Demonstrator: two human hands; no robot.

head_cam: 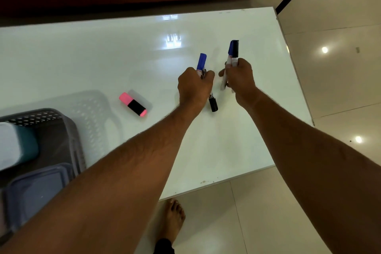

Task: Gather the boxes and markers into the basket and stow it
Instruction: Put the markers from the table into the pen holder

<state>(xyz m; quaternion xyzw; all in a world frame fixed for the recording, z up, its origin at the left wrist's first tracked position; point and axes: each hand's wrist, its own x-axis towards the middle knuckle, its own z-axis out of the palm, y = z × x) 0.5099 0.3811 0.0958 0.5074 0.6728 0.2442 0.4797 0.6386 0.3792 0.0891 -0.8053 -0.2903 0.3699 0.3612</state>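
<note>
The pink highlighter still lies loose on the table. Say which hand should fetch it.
Left, probably. The left hand is nearer the pink highlighter and the basket; both hands already grip markers.

Basket (44,118) cut off by left edge, near part hidden behind left forearm; only far-right corner shows. Inside it: white-teal box (19,142) cropped at left, blurred, can't read label; lavender lidded box (37,189) partly covered by forearm, rest out of frame. Left hand (194,86) hides mid barrels of blue-capped marker (201,62) and black-capped marker (213,104); print on them too small to read. Right hand (240,80) covers most of its markers (234,50); exact count unclear, 2 caps show, maybe more below. Foot (172,220) near edge, leg cut off by frame bottom.
</note>
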